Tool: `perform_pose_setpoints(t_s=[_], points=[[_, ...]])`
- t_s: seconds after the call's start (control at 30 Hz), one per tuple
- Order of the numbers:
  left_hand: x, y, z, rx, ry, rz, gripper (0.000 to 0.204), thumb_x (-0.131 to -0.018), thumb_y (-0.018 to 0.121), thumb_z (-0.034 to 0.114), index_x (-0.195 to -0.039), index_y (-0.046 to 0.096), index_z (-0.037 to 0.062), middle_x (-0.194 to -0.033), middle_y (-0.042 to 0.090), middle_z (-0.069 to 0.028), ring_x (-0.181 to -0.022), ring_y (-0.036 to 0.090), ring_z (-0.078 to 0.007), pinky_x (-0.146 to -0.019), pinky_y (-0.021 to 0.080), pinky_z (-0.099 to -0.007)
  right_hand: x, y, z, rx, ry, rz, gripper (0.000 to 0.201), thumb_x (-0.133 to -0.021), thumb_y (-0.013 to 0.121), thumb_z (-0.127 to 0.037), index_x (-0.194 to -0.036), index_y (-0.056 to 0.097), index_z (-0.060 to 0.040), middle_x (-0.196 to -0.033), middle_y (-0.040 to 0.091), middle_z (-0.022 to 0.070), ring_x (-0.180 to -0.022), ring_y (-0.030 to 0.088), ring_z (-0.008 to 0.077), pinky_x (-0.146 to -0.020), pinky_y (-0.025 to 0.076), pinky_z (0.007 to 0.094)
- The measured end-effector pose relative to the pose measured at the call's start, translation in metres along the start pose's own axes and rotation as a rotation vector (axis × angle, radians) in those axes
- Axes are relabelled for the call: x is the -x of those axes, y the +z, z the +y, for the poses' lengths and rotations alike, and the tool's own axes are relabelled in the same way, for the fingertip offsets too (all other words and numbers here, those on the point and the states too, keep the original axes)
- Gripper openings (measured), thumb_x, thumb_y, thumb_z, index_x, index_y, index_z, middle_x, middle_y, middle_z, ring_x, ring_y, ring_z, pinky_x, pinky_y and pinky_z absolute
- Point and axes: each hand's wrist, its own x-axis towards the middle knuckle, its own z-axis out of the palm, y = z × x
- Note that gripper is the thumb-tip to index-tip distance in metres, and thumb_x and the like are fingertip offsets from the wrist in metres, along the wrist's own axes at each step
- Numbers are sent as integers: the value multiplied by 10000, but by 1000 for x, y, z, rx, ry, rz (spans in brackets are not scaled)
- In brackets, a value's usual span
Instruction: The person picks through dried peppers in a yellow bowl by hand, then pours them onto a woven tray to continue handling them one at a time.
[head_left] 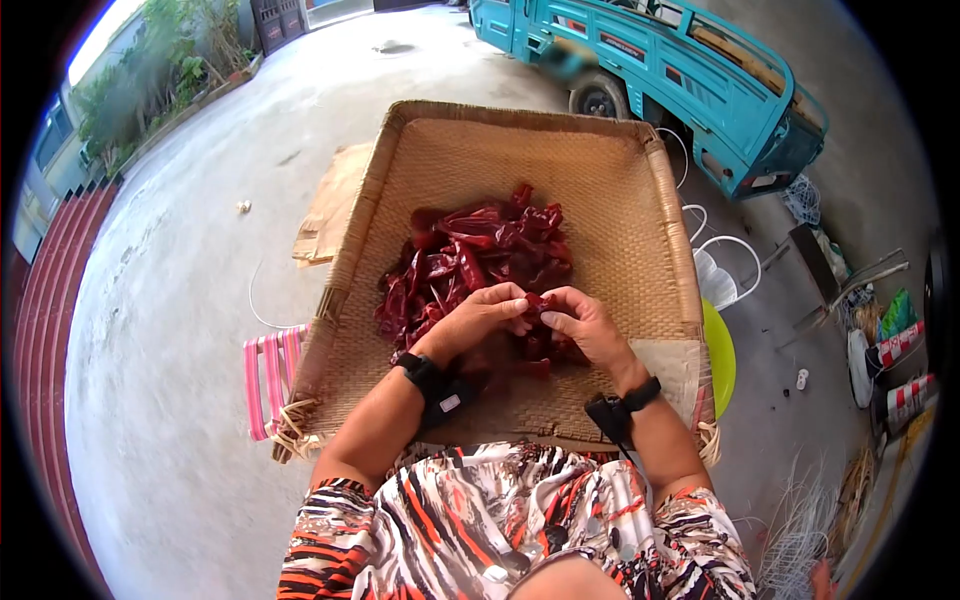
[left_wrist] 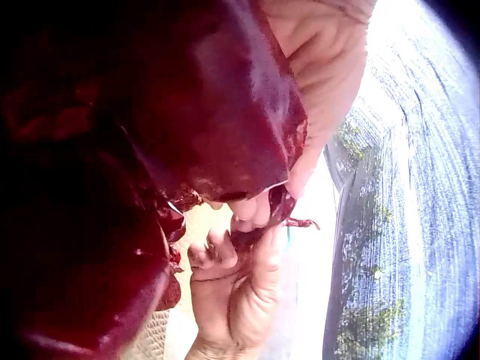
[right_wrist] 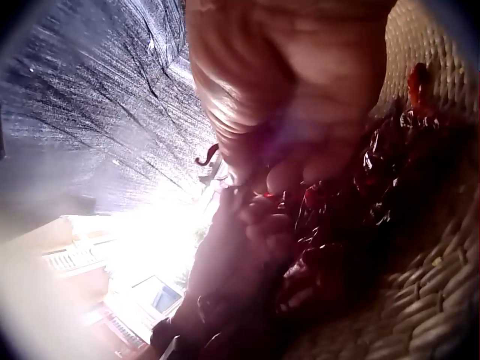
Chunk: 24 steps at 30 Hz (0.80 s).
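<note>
Both hands meet over a pile of dried red chili peppers (head_left: 470, 245) in a wide woven basket (head_left: 610, 200). Between their fingertips is one dark red chili pepper (head_left: 538, 302). The left hand (head_left: 490, 312) pinches it from the left, the right hand (head_left: 590, 328) from the right. In the left wrist view the pepper's thin curled stem (left_wrist: 304, 223) sticks out beside the right hand (left_wrist: 236, 292); large blurred peppers (left_wrist: 202, 97) cover much of that view. The right wrist view has the right hand (right_wrist: 292, 82) close above the peppers (right_wrist: 337, 262), its fingertips partly in shadow.
The basket's near edge lies against the person's patterned shirt (head_left: 500, 500). A pink-striped stool (head_left: 270, 380) shows under its left side and a lime-green basin (head_left: 718, 360) at its right. Beyond stands a teal cargo tricycle (head_left: 650, 70). Flat cardboard (head_left: 335, 200) lies left of the basket.
</note>
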Motion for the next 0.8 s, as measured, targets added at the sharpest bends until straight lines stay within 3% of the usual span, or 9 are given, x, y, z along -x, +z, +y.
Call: perform_pose_setpoints(t_s=[0.13, 0.23, 0.47, 0.5, 0.6, 0.7, 0.8], points=[[-2, 1, -2, 84, -1, -4, 206, -982, 582, 256, -1066, 582, 67, -925, 660, -38, -797, 627, -101, -777, 524, -254, -1, -2, 3, -108, -35, -34, 199, -947, 635, -178, -1120, 607, -83, -948, 618, -42, -744, 540, 25, -657, 463, 188], [-3, 3, -2, 79, -30, 15, 203, -983, 578, 245, -1081, 570, 67, -937, 667, -52, -799, 630, -106, -778, 524, -255, 0, -11, -1, -242, 57, 36, 207, -963, 613, -227, -1116, 607, -88, -986, 629, -33, -800, 568, 36, -697, 483, 195], [-4, -2, -7, 12, -39, 7, 244, -980, 577, 255, -1098, 537, 45, -956, 674, -86, -795, 637, -118, -776, 527, -264, -3, -30, 11, -207, 15, 337, 254, -998, 534, -315, -1097, 672, -126, -1021, 645, -29, -852, 576, 49, -732, 487, 201], [-4, -1, -6, 4, -44, 13, 246, -981, 577, 255, -1097, 535, 44, -961, 674, -90, -795, 638, -118, -776, 527, -265, -1, -30, 10, -172, -10, 360, 290, -1013, 496, -336, -1150, 648, -130, -1014, 627, -48, -866, 562, 55, -737, 465, 213], [-3, 1, -4, -18, -61, 39, 255, -980, 578, 263, -1097, 532, 40, -978, 676, -99, -794, 639, -120, -776, 528, -266, 0, -18, 3, -292, -86, 448, 318, -1011, 499, -356, -1126, 682, -123, -1019, 627, -19, -890, 555, 54, -736, 481, 215], [-4, 4, -4, -66, -67, 56, 304, -972, 594, 302, -1103, 534, 35, -1003, 675, -102, -803, 637, -123, -782, 525, -268, 0, 2, 0, -46, -224, 272, 335, -1015, 496, -353, -1144, 680, -105, -1065, 611, 1, -924, 557, 77, -768, 479, 238], [-1, 8, 2, -147, -50, 15, 332, -964, 607, 313, -1122, 539, 28, -1027, 666, -99, -847, 632, -126, -794, 519, -269, -2, 7, 10, 98, -186, 192, 335, -1010, 516, -336, -1150, 677, -78, -1116, 601, 19, -935, 564, 106, -818, 472, 258]])
